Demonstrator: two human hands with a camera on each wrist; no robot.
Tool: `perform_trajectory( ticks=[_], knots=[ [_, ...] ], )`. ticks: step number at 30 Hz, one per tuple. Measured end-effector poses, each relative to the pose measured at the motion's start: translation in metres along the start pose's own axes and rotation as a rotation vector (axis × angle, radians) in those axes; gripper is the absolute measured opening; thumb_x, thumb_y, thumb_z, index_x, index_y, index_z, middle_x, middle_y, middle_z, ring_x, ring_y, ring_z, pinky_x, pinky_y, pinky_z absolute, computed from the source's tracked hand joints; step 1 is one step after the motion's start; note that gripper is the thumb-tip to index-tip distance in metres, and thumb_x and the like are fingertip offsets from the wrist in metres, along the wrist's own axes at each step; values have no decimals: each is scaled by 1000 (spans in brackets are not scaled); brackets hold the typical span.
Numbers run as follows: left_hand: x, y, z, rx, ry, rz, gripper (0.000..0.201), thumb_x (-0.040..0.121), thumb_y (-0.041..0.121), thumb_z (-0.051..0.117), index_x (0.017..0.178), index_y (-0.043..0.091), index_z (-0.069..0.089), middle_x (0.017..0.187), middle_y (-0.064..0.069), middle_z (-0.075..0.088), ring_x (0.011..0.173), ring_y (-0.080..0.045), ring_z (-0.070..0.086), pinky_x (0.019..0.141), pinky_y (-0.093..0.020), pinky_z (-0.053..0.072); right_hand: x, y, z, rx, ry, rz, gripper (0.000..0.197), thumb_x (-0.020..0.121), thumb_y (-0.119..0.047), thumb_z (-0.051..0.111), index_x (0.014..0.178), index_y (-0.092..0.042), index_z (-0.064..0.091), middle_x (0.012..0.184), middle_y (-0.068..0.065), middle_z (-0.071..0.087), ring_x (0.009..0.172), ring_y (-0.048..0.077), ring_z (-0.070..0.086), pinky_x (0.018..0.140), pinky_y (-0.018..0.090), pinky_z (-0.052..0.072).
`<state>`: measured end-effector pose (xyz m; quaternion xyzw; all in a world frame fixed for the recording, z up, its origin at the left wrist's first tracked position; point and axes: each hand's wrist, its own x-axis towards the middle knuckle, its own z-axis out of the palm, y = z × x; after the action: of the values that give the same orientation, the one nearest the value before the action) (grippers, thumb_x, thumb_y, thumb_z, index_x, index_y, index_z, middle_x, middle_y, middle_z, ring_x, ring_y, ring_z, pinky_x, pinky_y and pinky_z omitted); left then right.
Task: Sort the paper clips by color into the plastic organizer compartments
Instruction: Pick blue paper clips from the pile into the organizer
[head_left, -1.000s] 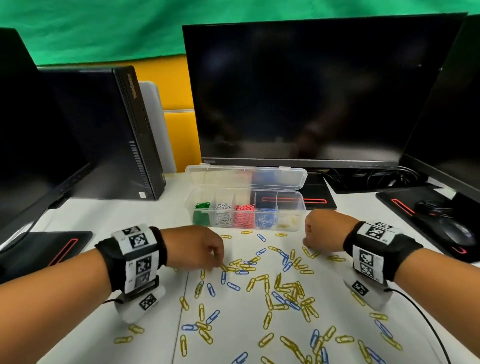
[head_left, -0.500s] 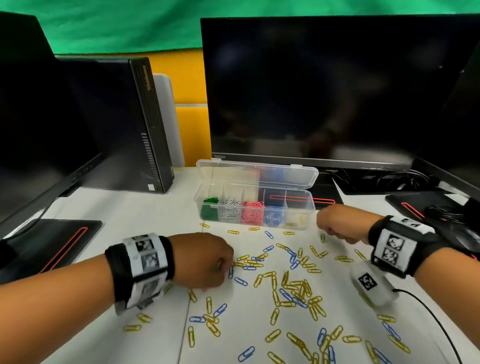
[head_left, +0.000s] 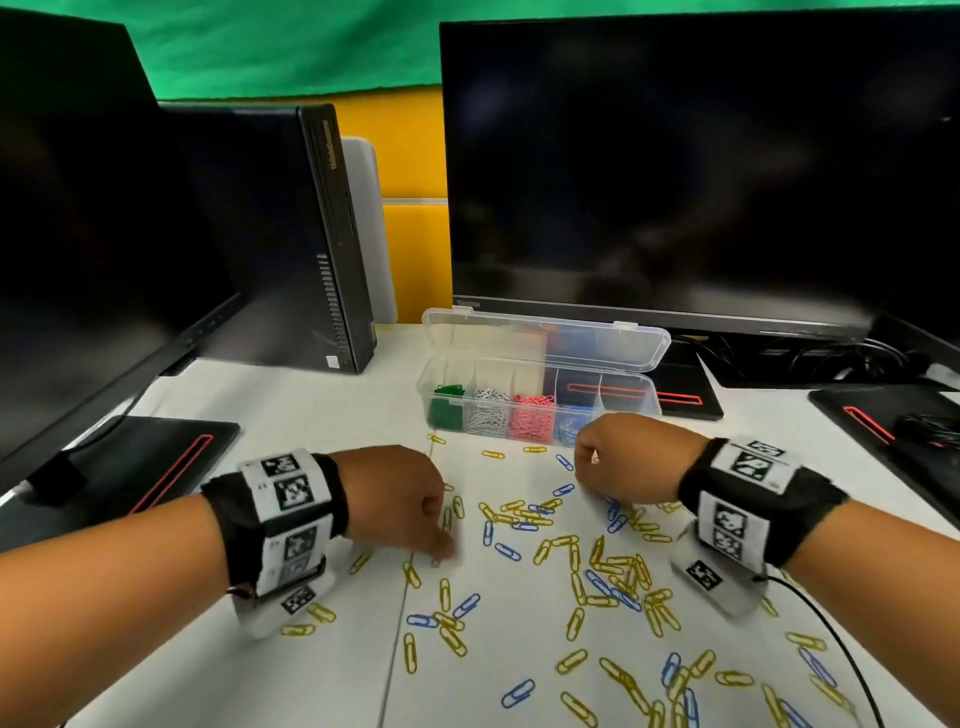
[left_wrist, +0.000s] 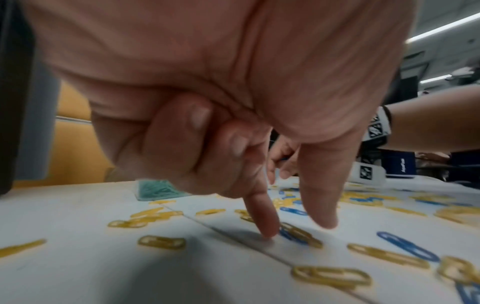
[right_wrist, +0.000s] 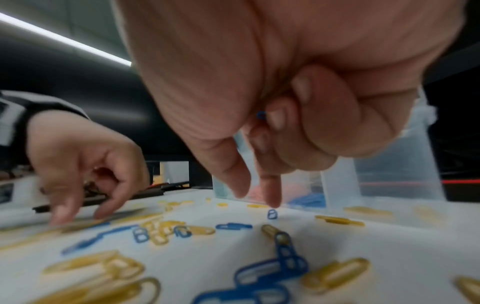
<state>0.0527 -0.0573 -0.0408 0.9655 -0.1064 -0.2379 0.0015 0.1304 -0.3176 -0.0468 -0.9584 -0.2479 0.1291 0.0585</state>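
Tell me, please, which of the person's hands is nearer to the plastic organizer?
Right. The right hand hovers just in front of the organizer, by its blue compartment. The left hand is farther back and to the left, fingertips down among loose clips.

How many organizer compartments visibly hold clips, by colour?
Green clips: 1
White clips: 1
Pink clips: 1
Blue clips: 1
Total: 4
Rightmost compartment: contents hidden behind the right hand.

Bare forearms. Black wristbands (head_left: 280, 519) carrying white panels printed with black square markers. White camera pods (head_left: 719, 577) slung under each wrist; thin black cable (head_left: 831, 618) off the right one.
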Motion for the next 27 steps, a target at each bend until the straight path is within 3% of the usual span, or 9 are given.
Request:
perform_trajectory(
  ticks=[4, 8, 11, 15, 17, 20, 22, 25, 27],
  knots=[
    [-3, 7, 8, 75, 3, 29, 26, 92, 41, 58, 99, 19, 70, 95, 3, 67, 81, -13, 56, 78, -27, 50, 24, -13, 13, -226, 56, -8, 17, 100, -34, 48, 90, -21, 54, 88, -5, 57, 76, 15, 54, 67, 26, 41],
    [-4, -1, 9, 49, -42, 24, 19, 90, 28, 55, 96, 17, 68, 95, 0, 67, 78, -12, 53, 79, -31, 53, 37, -11, 21, -300, 48, -77, 21, 101, -27, 49, 113, -16, 62, 95, -3, 51, 84, 20, 52, 75, 25, 35],
    [-7, -5, 10, -20, -6, 14, 11, 88, 32, 57, 89, 23, 63, 85, 10, 59, 76, -8, 51, 74, -26, 49, 33, -14, 18, -282, 30, -74, 8, 98, -28, 51, 98, -21, 56, 89, -5, 51, 80, 17, 50, 68, 25, 37],
    [-10, -8, 10, -71, 50, -15, 14, 87, 40, 58, 81, 27, 56, 80, 11, 54, 73, -9, 48, 75, -29, 49, 24, -15, 3, -205, 6, -55, 16, 95, -28, 51, 80, -22, 52, 78, -5, 54, 71, 15, 51, 57, 24, 34],
    [-11, -10, 9, -87, 157, -45, 11, 88, 40, 57, 84, 30, 54, 82, 12, 55, 75, -7, 50, 72, -27, 48, 20, -13, -6, 48, -65, -58, 19, 99, -17, 45, 82, -16, 54, 75, -1, 49, 65, 15, 45, 54, 20, 34],
    [-14, -12, 8, -57, 258, -42, 12, 90, 39, 56, 101, 35, 56, 96, 12, 59, 86, -9, 55, 79, -29, 53, 9, -10, -11, 1203, -258, -11, 21, 89, -10, 38, 79, -12, 56, 67, 6, 45, 48, 12, 30, 39, 18, 25],
    [-12, -9, 10, -24, 219, 29, 15, 90, 44, 58, 102, 35, 62, 100, 14, 61, 91, -8, 56, 85, -30, 53, 6, -8, -10, 1563, -324, -51, 18, 82, -15, 40, 81, -10, 57, 70, 9, 48, 46, 12, 31, 36, 17, 26],
    [-11, 0, 18, 75, 132, 103, 19, 93, 44, 58, 102, 31, 67, 103, 13, 63, 93, -11, 57, 89, -33, 53, 7, -20, -6, 1417, -334, -53, 12, 87, -15, 50, 84, -11, 61, 69, 5, 49, 48, 12, 35, 38, 18, 28],
    [-9, 5, 24, 171, 129, 130, 19, 96, 38, 52, 102, 27, 67, 102, 8, 63, 91, -15, 58, 87, -35, 54, 7, -29, -2, 831, -211, -83, 14, 93, -16, 58, 81, -18, 65, 71, -5, 56, 55, 11, 46, 48, 21, 35]
  ],
)
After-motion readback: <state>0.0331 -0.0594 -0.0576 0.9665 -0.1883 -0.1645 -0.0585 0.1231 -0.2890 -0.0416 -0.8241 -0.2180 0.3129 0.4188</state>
